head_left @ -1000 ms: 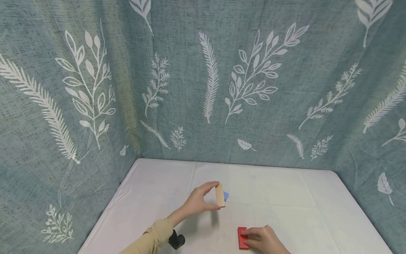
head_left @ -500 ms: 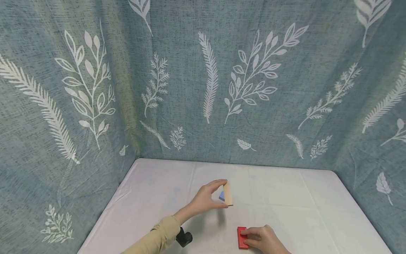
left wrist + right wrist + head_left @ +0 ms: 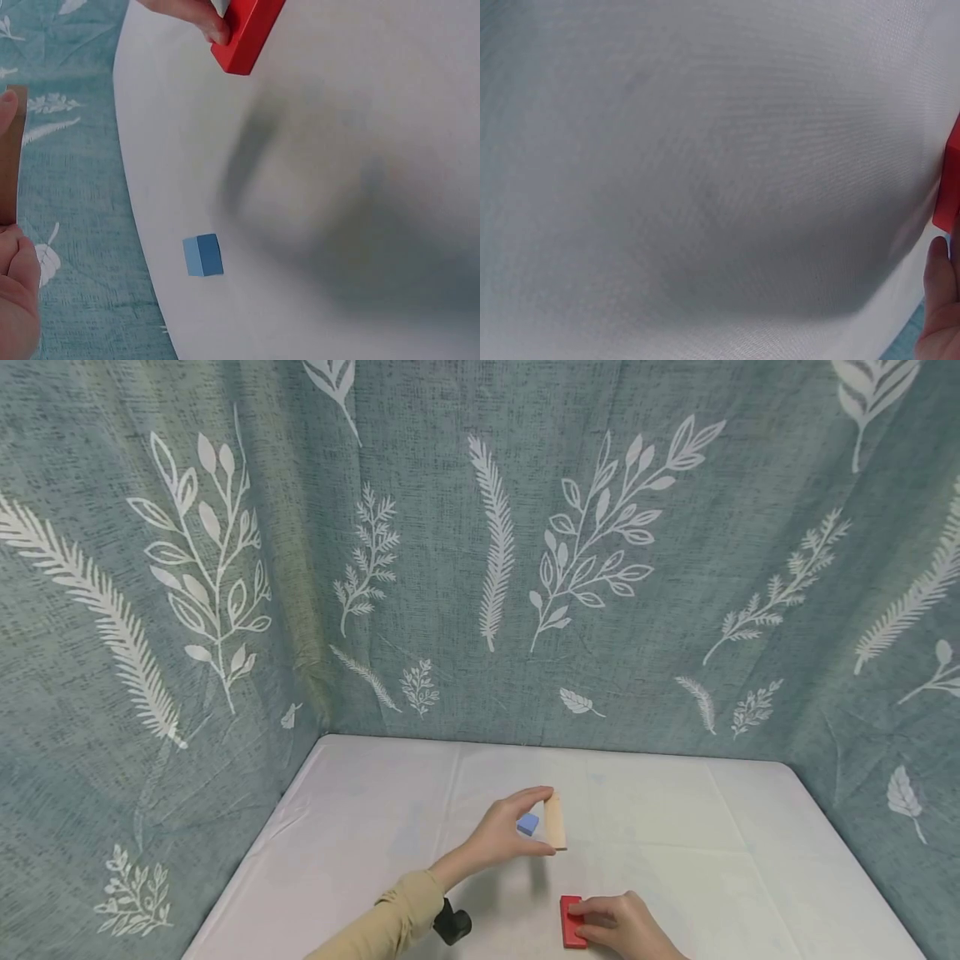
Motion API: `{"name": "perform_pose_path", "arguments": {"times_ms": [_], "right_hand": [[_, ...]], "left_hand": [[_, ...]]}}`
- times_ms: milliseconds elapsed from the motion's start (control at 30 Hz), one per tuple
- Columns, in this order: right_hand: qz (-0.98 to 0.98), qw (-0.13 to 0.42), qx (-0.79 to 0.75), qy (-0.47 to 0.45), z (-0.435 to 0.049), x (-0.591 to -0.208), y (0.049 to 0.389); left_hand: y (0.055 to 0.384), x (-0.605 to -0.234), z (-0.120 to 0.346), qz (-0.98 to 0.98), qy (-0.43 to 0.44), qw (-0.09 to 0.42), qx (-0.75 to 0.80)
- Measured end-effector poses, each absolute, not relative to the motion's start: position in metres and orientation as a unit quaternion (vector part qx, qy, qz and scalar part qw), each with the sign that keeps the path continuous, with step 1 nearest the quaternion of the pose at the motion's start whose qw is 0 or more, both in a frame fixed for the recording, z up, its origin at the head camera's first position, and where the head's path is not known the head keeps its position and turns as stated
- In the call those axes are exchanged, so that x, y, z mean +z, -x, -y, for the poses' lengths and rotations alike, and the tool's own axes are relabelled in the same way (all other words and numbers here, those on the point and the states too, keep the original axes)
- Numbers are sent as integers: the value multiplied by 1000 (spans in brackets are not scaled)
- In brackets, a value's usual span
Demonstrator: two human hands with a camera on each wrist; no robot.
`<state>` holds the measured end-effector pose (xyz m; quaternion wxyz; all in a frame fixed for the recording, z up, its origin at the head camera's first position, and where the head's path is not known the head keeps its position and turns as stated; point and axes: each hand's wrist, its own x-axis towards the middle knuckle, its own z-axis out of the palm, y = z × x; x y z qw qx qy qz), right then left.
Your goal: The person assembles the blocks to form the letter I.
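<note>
Left hand (image 3: 495,837) raised above a white cloth-covered desk (image 3: 675,835), the person pinches a slim, pale wooden rectangular block (image 3: 555,822) by its two short ends, fingertips at the far end and thumb at the near one. A soft shadow (image 3: 538,878) falls on the desk on the near side of it. Nearer the person and further right, the right hand (image 3: 628,928) grips a bright red rectangular block (image 3: 567,922) between thumb and fingers, well apart from the wooden one; whether the red one rests on the desk or is slightly lifted, I cannot tell. Through the gap between left thumb and fingers shows a small blue block (image 3: 528,824), sitting on the desk and touching neither of the others. A tan sleeve (image 3: 397,914) covers the left forearm, with a small black device (image 3: 452,924) beside its cuff. Behind the desk and along both sides hangs a teal fabric curtain (image 3: 442,552) printed with white leaves and sprigs.
</note>
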<state>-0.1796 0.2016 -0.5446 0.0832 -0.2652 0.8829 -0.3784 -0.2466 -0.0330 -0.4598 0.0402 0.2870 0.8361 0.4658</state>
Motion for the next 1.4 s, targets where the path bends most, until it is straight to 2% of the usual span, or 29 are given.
{"name": "perform_pose_path", "arguments": {"times_ms": [233,800,1167,1400], "right_hand": [[-881,87,-385,261,-201,-545,179],[-868,22,-386,310,-202,-549,179],[-875,59,-388,282,-201,-550,182],[-877,58,-384,284,-203,-551,183]], "left_hand": [[247,-461,26,-835,-292,36,465],[248,-473,15,-845,-287,47,449],[249,-487,13,-858,-284,40,426],[249,-494,12,-864,-279,40,418]]}}
